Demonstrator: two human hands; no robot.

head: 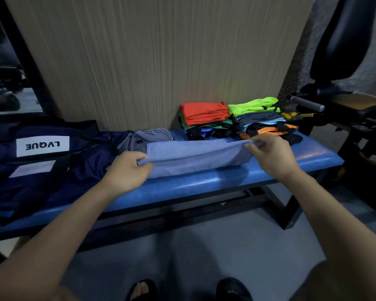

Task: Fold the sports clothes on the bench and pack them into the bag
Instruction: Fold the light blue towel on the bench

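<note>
Head view, left hand [129, 170], right hand [271, 153] grips pinching soft blue cloth [195, 158], padded bench [204, 185].

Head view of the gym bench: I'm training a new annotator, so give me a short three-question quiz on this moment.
1. True or false: the light blue cloth lies on the blue bench, gripped by both the left hand and the right hand.
2. Which folded garment tops the stack nearer the navy bag? A) neon green shirt B) orange-red shirt C) white shirt
3. Fill in: the bag lies at the bench's ____ end, as the person sees it.

Key: 1 true; 2 B; 3 left.
</note>
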